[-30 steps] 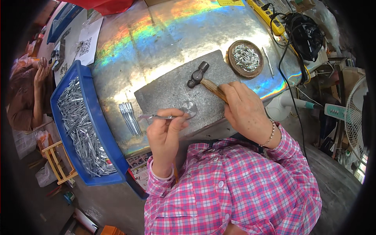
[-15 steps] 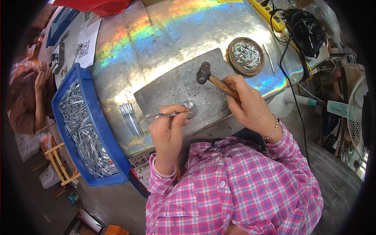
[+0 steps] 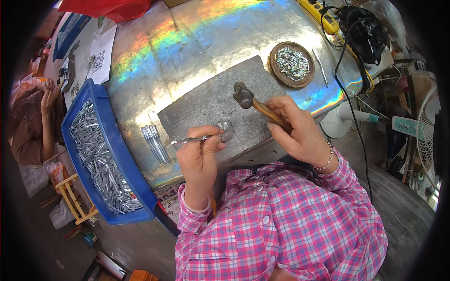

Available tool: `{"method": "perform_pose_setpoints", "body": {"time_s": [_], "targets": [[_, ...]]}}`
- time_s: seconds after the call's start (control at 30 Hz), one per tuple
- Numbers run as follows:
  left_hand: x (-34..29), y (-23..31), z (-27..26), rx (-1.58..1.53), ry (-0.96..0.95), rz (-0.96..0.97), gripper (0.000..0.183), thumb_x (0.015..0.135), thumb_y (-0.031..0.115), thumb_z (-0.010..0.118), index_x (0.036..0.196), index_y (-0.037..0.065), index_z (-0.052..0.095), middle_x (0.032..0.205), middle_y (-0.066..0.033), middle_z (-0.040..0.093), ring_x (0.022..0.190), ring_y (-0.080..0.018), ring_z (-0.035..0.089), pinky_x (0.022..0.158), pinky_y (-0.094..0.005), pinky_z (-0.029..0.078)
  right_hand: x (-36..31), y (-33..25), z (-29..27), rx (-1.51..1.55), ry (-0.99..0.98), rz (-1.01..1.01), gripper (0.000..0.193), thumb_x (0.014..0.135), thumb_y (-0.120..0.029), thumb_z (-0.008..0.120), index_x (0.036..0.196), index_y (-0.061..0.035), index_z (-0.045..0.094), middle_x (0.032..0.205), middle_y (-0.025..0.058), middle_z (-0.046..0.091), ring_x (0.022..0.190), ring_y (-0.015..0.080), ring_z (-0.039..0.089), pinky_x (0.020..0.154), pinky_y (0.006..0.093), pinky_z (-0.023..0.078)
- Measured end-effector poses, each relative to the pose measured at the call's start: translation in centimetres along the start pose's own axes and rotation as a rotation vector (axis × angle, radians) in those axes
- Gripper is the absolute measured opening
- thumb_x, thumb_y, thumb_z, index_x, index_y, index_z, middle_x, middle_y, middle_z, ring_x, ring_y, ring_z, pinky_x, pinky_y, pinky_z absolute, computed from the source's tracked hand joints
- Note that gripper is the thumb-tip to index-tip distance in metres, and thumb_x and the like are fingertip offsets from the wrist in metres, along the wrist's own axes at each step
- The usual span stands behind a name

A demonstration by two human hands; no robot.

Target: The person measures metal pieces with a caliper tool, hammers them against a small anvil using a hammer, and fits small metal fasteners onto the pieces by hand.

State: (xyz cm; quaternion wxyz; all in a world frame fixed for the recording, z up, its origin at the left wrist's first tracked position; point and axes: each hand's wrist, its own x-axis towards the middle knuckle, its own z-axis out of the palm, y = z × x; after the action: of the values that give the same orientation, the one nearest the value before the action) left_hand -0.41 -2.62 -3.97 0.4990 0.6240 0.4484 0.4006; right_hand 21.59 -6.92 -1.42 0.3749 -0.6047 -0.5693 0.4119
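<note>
My right hand point(image 3: 300, 129) is closed around the wooden handle of a ball-peen hammer point(image 3: 243, 97), whose dark head hangs above a grey metal block point(image 3: 211, 93). Between the thumb and fingers of my left hand point(image 3: 200, 152) is a slim, shiny metal piece point(image 3: 187, 140). One end of it reaches over a small round, polished spot point(image 3: 227, 129) near the block's front edge; the fingers hide part of it. Left of the block, several similar slim metal pieces point(image 3: 155, 144) lie side by side on the table.
A blue bin point(image 3: 133, 178) full of slim metal pieces stands at the left. A round brown dish point(image 3: 275, 70) holds small pointed metal bits, with a thin metal rod point(image 3: 321, 68) beside it. Cables, a yellow power strip point(image 3: 323, 16) and a fan point(image 3: 424, 122) are at right. Another person point(image 3: 33, 122) sits far left.
The hammer and my right hand have come slightly nearer to me and lower in view. My left hand keeps its hold on the slim metal piece at the round spot.
</note>
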Motion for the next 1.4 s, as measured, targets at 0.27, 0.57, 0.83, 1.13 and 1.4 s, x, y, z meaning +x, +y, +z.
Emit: {"method": "perform_pose_setpoints", "body": {"time_s": [0.27, 0.57, 0.83, 1.13, 1.4], "targets": [[-0.2, 0.6, -0.1, -0.09, -0.004, -0.047, 0.009, 0.09, -0.001, 0.057, 0.086, -0.008, 0.057, 0.092, -0.0104, 0.065, 0.067, -0.014, 0.065, 0.059, -0.0234, 0.054, -0.1, -0.9, 0.4, 0.048, -0.002, 0.012, 0.028, 0.082, -0.004, 0.057, 0.109, -0.0021, 0.047, 0.079, 0.0152, 0.058, 0.067, 0.027, 0.06, 0.06, 0.0345, 0.044], [0.0, 0.5, 0.0, -0.052, -0.018, -0.038, 0.005, 0.09, -0.001, 0.057, 0.088, -0.006, 0.057, 0.09, -0.01, 0.064, 0.067, -0.0137, 0.065, 0.059, -0.0231, 0.054, -0.1, -0.5, 0.9, 0.035, 0.017, -0.081, 0.032, 0.082, -0.003, 0.057, 0.112, -0.0013, 0.047, 0.078, 0.014, 0.057, 0.067, 0.0264, 0.06, 0.06, 0.0333, 0.045], [-0.2, 0.8, 0.1, -0.059, -0.02, -0.039, 0.004, 0.09, -0.001, 0.055, 0.09, -0.005, 0.058, 0.087, -0.0091, 0.064, 0.067, -0.014, 0.065, 0.06, -0.0233, 0.054, -0.6, -1.2, 0.7, 0.046, 0.0, -0.068, 0.032, 0.081, -0.002, 0.056, 0.112, -0.0008, 0.047, 0.082, 0.0147, 0.058, 0.069, 0.0271, 0.062, 0.061, 0.033, 0.046], [-0.1, 1.6, 1.1, 0.478, -0.023, 0.382, 0.012, 0.079, -0.005, 0.062, 0.089, 0.001, 0.059, 0.084, -0.0103, 0.063, 0.063, -0.0218, 0.064, 0.055, -0.0302, 0.05, -0.3, -1.9, 0.7, 0.074, -0.044, -0.081, 0.031, 0.081, -0.004, 0.061, 0.111, 0.0, 0.051, 0.076, 0.0118, 0.057, 0.064, 0.0214, 0.059, 0.058, 0.0309, 0.045], [-0.8, 0.0, 0.0, 0.359, -0.173, 0.3, 0.02, 0.072, 0.002, 0.064, 0.091, 0.009, 0.061, 0.084, -0.0073, 0.062, 0.064, -0.0263, 0.063, 0.056, -0.0364, 0.049, 2.8, -5.9, 0.8, 0.089, -0.219, -0.534, 0.031, 0.08, -0.016, 0.073, 0.105, -0.0022, 0.06, 0.074, 0.009, 0.059, 0.06, 0.023, 0.059, 0.055, 0.0319, 0.045]]}}
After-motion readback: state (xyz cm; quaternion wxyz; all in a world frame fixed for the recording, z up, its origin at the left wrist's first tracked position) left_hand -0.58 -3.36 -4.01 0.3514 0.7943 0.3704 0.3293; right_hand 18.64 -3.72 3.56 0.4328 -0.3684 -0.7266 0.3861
